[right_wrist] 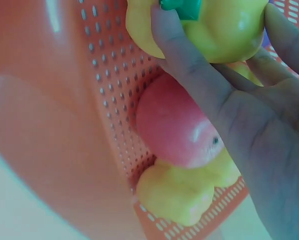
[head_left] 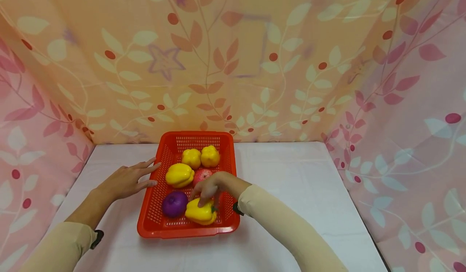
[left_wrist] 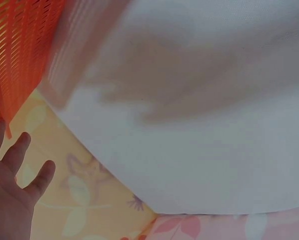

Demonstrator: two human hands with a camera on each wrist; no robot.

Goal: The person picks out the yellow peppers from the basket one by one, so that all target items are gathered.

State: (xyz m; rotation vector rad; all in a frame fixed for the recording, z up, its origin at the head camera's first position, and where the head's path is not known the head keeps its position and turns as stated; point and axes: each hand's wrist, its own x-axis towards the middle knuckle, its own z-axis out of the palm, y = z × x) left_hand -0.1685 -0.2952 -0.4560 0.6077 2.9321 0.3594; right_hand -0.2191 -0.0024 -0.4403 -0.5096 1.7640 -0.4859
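A red plastic basket (head_left: 233,150) stands on the white table, holding several toy-like fruits and vegetables. My right hand (head_left: 210,187) reaches into its near right part and grips a yellow bell pepper (head_left: 200,213) with a green stem. In the right wrist view, the thumb lies by the stem of that pepper (right_wrist: 224,35) and the fingers are on its far side. Close by are a purple round vegetable (head_left: 174,204) and a pink round fruit (right_wrist: 174,122), partly covered by the hand in the head view. My left hand (head_left: 127,181) is spread at the basket's left rim, holding nothing.
Farther back in the basket lie more yellow bell peppers (head_left: 180,175), two of them side by side at the far end (head_left: 210,156). White cloth covers the table (head_left: 284,183). Leaf-patterned curtains (head_left: 233,61) enclose the back and both sides.
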